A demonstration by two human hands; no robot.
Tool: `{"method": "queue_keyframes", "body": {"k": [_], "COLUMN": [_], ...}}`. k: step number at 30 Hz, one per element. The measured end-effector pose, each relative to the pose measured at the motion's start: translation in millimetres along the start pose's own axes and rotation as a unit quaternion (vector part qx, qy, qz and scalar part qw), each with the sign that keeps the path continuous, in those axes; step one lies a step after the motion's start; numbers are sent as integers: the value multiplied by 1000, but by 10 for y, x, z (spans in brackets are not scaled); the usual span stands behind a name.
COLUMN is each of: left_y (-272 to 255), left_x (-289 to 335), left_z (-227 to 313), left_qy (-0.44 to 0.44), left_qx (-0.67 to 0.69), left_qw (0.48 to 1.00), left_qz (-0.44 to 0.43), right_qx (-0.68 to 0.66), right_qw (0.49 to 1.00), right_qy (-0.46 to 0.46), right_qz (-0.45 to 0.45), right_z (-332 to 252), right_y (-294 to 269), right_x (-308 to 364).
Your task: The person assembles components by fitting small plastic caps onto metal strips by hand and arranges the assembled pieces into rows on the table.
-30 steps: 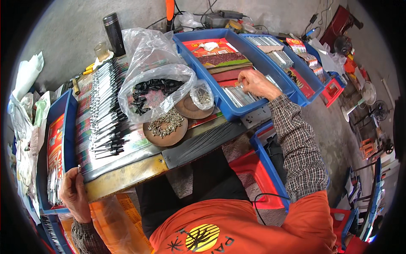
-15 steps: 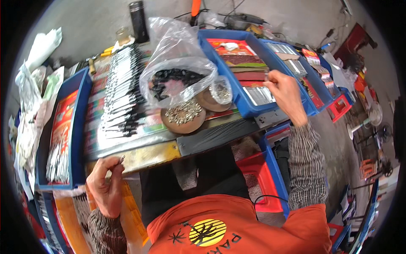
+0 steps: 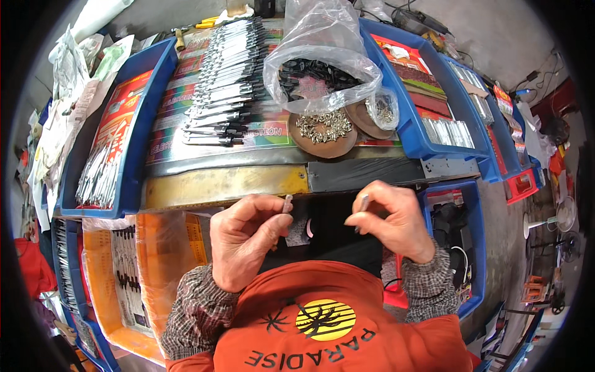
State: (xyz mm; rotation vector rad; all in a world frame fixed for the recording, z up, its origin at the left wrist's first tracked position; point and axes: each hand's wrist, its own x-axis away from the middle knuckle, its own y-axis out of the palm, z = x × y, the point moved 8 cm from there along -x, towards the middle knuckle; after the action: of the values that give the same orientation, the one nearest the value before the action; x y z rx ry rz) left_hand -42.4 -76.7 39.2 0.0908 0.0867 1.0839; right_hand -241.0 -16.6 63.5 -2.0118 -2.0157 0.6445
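Note:
My left hand (image 3: 245, 239) is closed in front of my shirt, pinching a small pale metal piece (image 3: 287, 203) upright between thumb and forefinger. A short gap to the right, my right hand (image 3: 396, 220) also has its fingers closed, on a small silver tube (image 3: 364, 201) whose end pokes out above the fingertips. The two pieces do not touch. Beyond the table edge, a round brown dish (image 3: 318, 149) holds a heap of small shiny metal parts (image 3: 325, 126). Silver tubes (image 3: 447, 132) lie side by side in the blue tray (image 3: 412, 137) at the right.
Black-and-silver pens (image 3: 226, 80) lie in a long row on the table. A clear plastic bag (image 3: 322, 34) of black parts stands behind the dish. The left blue tray (image 3: 149, 93) contains more slim silver pieces. Orange plastic-lined bins (image 3: 164, 266) stand below the table's left side.
My right hand has come back from the blue tray, now with a silver tube. My left hand has moved right and the hands are near each other. The view has shifted.

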Motion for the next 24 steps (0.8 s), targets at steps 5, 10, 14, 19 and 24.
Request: {"method": "queue_keyframes", "body": {"k": [5, 10, 14, 19, 24], "left_y": [101, 148, 164, 162, 179], "left_x": [52, 76, 70, 63, 55], "left_z": [-167, -255, -285, -315, -349], "left_qy": [-38, -42, -33, -25, -27], "left_qx": [53, 78, 94, 132, 155], "left_qw": [997, 995, 994, 990, 987], "left_qz": [-29, -42, -43, -40, -39], "right_qx": [-175, -202, -183, -162, -135], "right_qw": [984, 979, 983, 986, 990], "right_qy": [29, -7, -19, -37, -28], "right_qz": [-27, -20, 8, 9, 17], "right_z": [59, 46, 26, -20, -52], "right_y": [470, 676, 690, 704, 692], "right_x": [-8, -9, -8, -19, -19]}}
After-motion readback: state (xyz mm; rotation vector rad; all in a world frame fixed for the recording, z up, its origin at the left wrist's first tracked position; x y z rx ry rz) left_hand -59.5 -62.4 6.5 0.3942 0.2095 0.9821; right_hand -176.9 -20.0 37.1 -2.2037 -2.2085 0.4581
